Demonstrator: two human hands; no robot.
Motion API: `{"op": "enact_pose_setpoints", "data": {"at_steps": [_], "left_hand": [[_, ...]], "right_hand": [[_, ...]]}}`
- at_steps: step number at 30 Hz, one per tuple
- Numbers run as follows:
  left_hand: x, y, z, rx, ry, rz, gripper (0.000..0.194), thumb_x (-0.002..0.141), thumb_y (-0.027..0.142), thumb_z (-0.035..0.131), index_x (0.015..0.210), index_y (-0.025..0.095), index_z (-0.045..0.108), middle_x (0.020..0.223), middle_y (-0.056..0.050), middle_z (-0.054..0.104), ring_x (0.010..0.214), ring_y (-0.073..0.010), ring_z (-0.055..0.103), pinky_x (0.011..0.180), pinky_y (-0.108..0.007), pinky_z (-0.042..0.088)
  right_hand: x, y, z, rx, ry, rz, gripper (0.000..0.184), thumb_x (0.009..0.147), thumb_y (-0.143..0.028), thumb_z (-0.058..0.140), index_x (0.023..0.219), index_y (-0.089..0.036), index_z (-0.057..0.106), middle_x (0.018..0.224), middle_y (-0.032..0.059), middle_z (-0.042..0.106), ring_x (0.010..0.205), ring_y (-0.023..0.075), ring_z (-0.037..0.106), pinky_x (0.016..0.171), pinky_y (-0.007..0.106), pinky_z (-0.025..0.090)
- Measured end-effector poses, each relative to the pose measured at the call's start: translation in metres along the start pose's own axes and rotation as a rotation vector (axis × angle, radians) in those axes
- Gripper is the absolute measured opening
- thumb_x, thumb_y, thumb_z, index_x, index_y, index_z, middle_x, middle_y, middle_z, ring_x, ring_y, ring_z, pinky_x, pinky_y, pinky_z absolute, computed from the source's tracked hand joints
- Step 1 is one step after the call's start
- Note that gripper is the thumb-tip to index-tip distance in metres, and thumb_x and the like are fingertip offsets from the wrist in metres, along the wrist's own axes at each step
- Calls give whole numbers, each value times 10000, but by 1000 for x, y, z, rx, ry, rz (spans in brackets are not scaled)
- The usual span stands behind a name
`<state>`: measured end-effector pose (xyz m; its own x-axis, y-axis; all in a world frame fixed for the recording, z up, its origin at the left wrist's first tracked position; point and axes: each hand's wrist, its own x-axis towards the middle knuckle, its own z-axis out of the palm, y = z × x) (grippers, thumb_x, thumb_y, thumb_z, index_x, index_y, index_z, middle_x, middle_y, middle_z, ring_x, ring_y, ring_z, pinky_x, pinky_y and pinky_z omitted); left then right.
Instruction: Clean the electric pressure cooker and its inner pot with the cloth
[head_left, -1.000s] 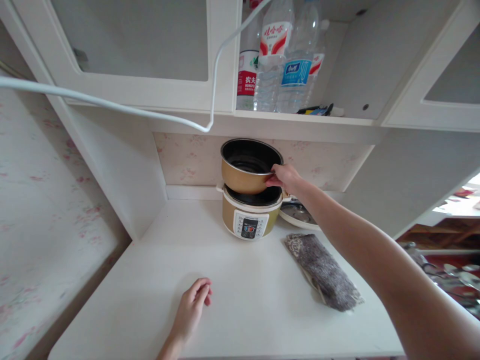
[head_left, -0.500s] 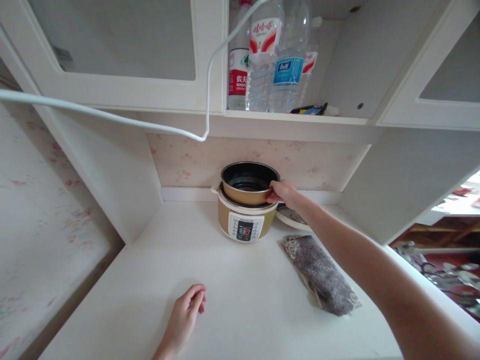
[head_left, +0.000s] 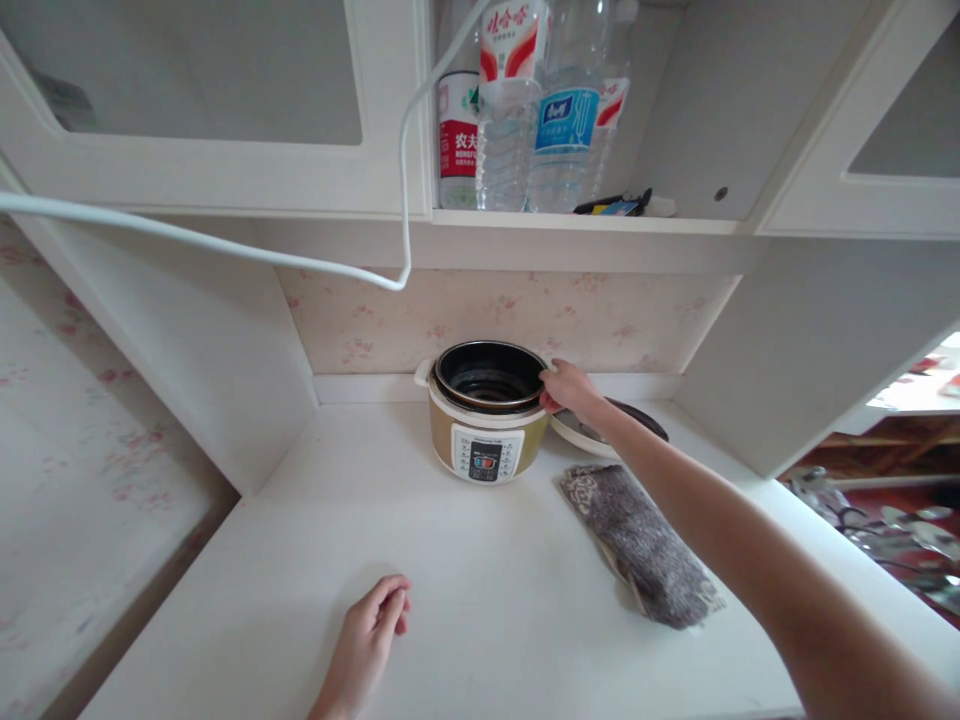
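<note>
Near the back wall stands a gold and white rice cooker point(head_left: 442, 425) with a button panel on its front. Its black-lined inner pot point(head_left: 491, 372) sits mostly down inside, the rim a little above the cooker's edge. My right hand point(head_left: 568, 387) pinches that rim on the right side, fingers closed. My left hand point(head_left: 375, 620) rests on the white tabletop at the front, curled closed with nothing visible in it. To the right of the cooker lies its round lid point(head_left: 585, 437), partly hidden behind my right forearm. A folded grey-brown cloth point(head_left: 641, 545) lies in front of the lid.
Overhead, an open cabinet shelf point(head_left: 585, 222) holds several plastic water bottles point(head_left: 510, 130) and some small items. A white cable point(head_left: 300, 262) hangs across the upper left. White side panels point(head_left: 202, 330) flank the table point(head_left: 480, 610) on both sides.
The inner pot has gone down into the rice cooker, my right hand lowering with it. My left hand has stayed in place. The view has shifted slightly.
</note>
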<state>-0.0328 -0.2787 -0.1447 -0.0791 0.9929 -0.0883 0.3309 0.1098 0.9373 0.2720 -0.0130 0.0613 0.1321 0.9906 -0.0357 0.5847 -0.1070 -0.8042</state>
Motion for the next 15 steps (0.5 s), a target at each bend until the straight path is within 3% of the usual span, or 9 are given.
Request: {"op": "enact_pose_setpoints", "data": {"at_steps": [3, 7, 12, 15], "left_hand": [[0, -2, 1, 4, 8, -6, 356, 866, 494, 464, 989, 196, 614, 777, -25, 650, 663, -149, 594, 662, -243, 478], [3, -4, 7, 24, 27, -30, 386, 841, 524, 477, 984, 198, 628, 766, -25, 667, 660, -154, 606, 660, -239, 490], [11, -4, 20, 135, 27, -50, 412, 835, 552, 442, 960, 214, 641, 775, -17, 679, 646, -152, 609, 646, -235, 494], [16, -6, 26, 219, 31, -77, 412, 838, 556, 417, 958, 231, 641, 797, -7, 690, 653, -150, 622, 651, -230, 497]], "right_hand": [[-12, 13, -17, -9, 114, -150, 469, 863, -356, 474, 1292, -168, 456, 538, -21, 635, 382, 123, 544, 435, 213, 432], [-38, 53, -41, 138, 115, -174, 314, 838, -424, 469, 945, -173, 626, 500, -20, 588, 366, 113, 498, 382, 205, 372], [-65, 154, -53, 316, 219, -109, 297, 785, -391, 471, 573, -187, 508, 399, -12, 489, 353, 106, 422, 385, 221, 336], [-58, 214, -49, 121, 214, 92, 301, 788, -360, 413, 564, -188, 518, 447, 17, 543, 410, 126, 491, 446, 229, 403]]}}
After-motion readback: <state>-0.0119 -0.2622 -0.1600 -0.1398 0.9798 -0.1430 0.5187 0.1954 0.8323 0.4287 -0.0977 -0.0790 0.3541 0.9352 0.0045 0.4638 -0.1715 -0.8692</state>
